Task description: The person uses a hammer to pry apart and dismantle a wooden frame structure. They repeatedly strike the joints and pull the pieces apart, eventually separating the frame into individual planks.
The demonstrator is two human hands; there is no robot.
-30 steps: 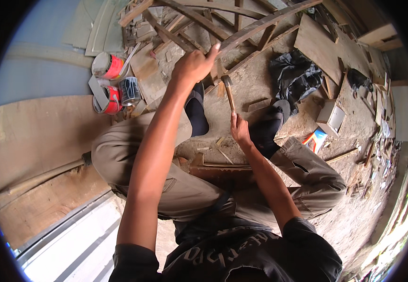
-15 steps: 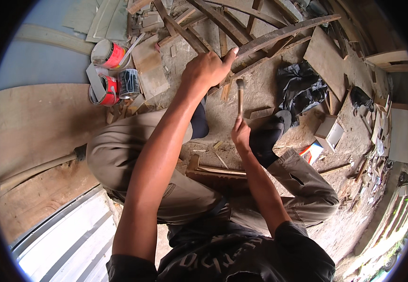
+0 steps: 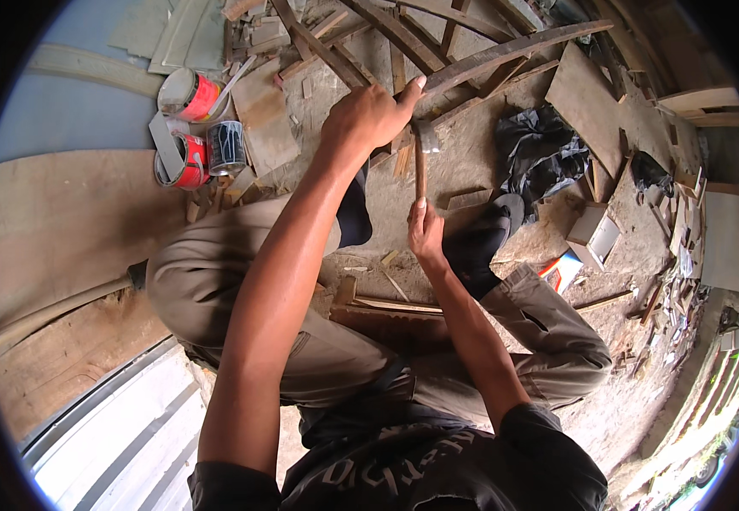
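My left hand is closed around the near end of a wooden frame built of long, dark wooden bars, with the thumb lying along the top bar. My right hand grips a hammer low on its wooden handle. The hammer's metal head is up against or just beside the frame's lower bar, right of my left hand; whether it touches cannot be made out. Under my left hand the joint of the bars is hidden.
Paint cans stand at the left by a plywood sheet. A black plastic bag lies right of the frame, near my foot. Further right are a white box and wood scraps. A wooden piece lies between my legs.
The hammer's head has swung up and left to the frame, my right hand moving slightly left with it. My left hand keeps its hold on the frame.
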